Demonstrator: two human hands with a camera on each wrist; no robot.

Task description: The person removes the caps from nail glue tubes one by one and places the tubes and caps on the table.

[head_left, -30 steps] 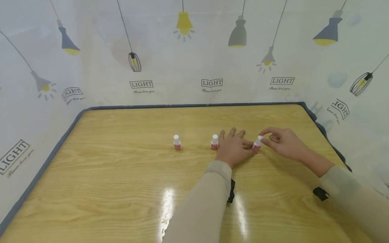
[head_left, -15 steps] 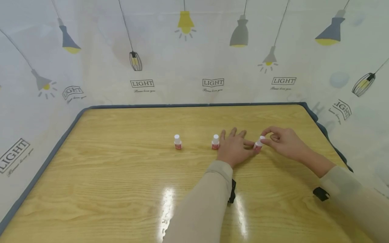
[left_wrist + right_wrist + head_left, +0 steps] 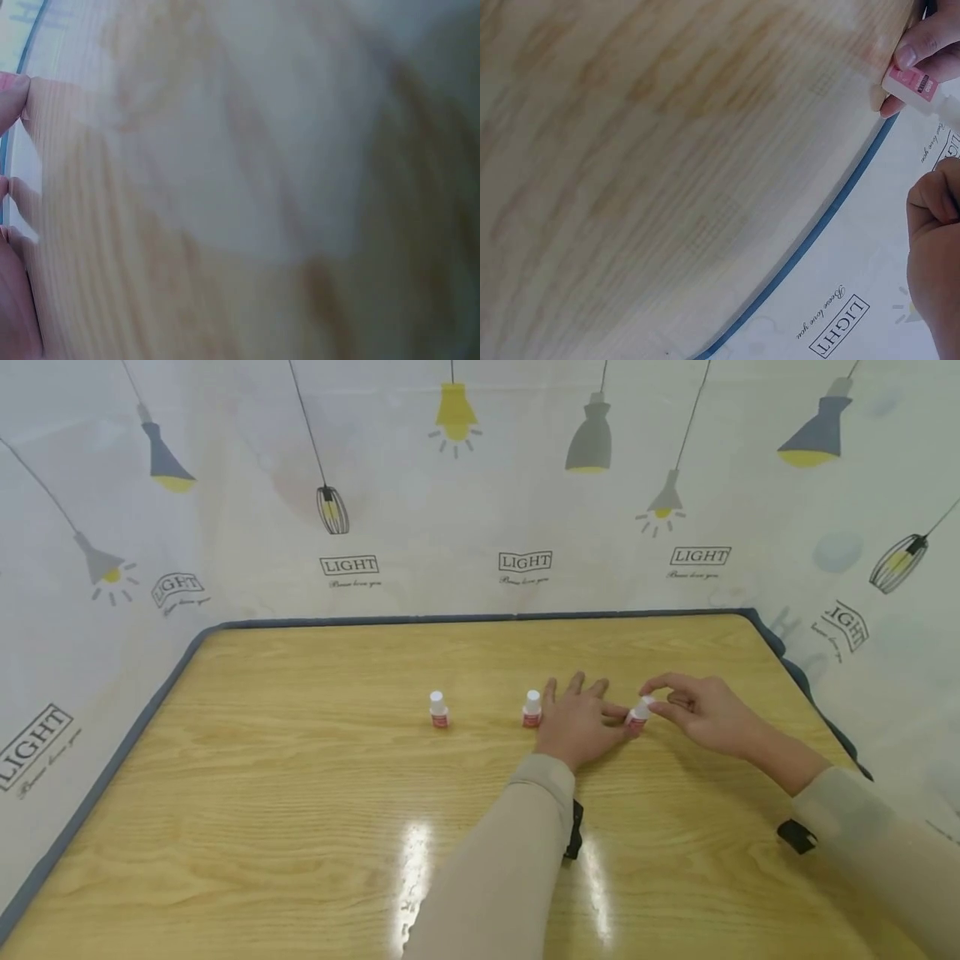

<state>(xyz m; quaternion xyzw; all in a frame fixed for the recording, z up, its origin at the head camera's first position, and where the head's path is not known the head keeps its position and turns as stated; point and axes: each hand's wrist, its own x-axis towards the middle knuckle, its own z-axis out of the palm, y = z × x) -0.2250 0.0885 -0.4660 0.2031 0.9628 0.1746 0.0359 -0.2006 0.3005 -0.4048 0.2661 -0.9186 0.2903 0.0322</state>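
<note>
In the head view, a small white-capped bottle with a pink-red label (image 3: 637, 720) leans to the right between both hands. My left hand (image 3: 581, 725) pinches its lower body between thumb and index finger, the other fingers spread over the table. My right hand (image 3: 705, 714) pinches the white cap (image 3: 646, 702) with thumb and index finger. The right wrist view shows the bottle (image 3: 913, 84) held by the left hand (image 3: 934, 45), with the right hand (image 3: 939, 247) partly in frame. Only fingers of the left hand (image 3: 13, 292) show in the left wrist view.
Two like bottles stand upright on the wooden table (image 3: 300, 793): one bottle (image 3: 532, 710) close beside the left hand, another bottle (image 3: 438, 710) farther left. A dark blue edge (image 3: 480, 619) borders the table, with a lamp-printed wall covering (image 3: 420, 527) behind.
The held bottle leans slightly more to the right than a second ago. Both hands keep their hold in nearly the same place. The other two bottles stay put.
</note>
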